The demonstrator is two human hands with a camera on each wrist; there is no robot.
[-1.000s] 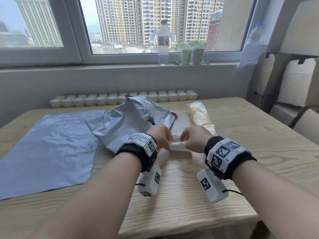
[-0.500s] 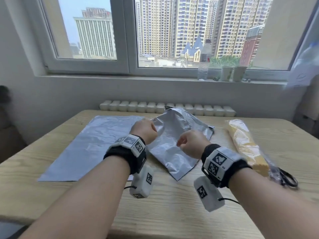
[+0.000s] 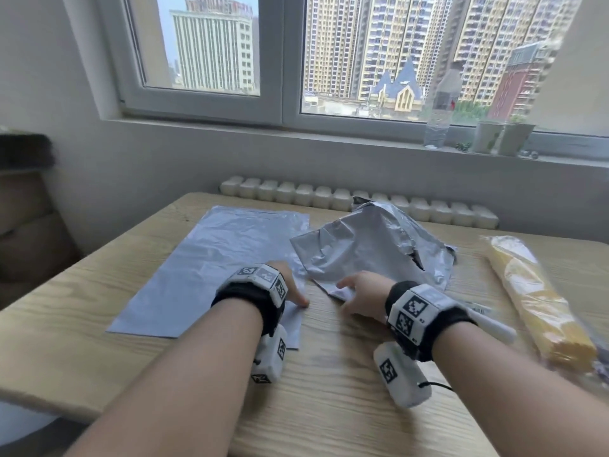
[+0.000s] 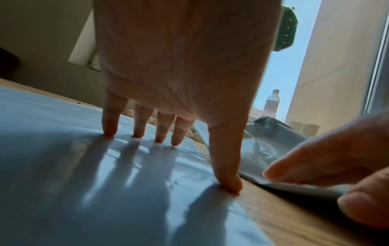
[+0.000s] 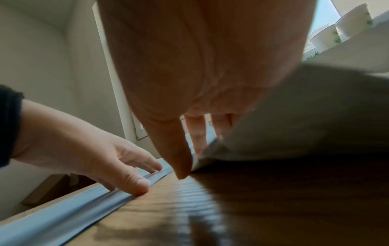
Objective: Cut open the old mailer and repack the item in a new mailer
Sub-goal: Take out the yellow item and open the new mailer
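Observation:
The flat grey new mailer [image 3: 214,265] lies on the left of the wooden table [image 3: 346,390]. My left hand [image 3: 291,291] presses on its near right edge with straight, spread fingers [image 4: 139,126], thumb at the edge. The crumpled, torn old mailer [image 3: 372,249] sits in the middle, overlapping the new one. My right hand [image 3: 349,290] pinches its near corner [image 5: 210,149] between thumb and fingers. The item, a long yellow roll in clear plastic [image 3: 540,301], lies apart at the right.
A white stick-like object [image 3: 491,324] with a printed label lies just right of my right wrist. A radiator [image 3: 362,199] runs along the table's far edge. A bottle [image 3: 440,107] and cups [image 3: 504,136] stand on the windowsill.
A second ago both hands held a small white labelled piece. They then lifted as fists and have now come down, the left flat on the new mailer, the right on the old mailer's corner.

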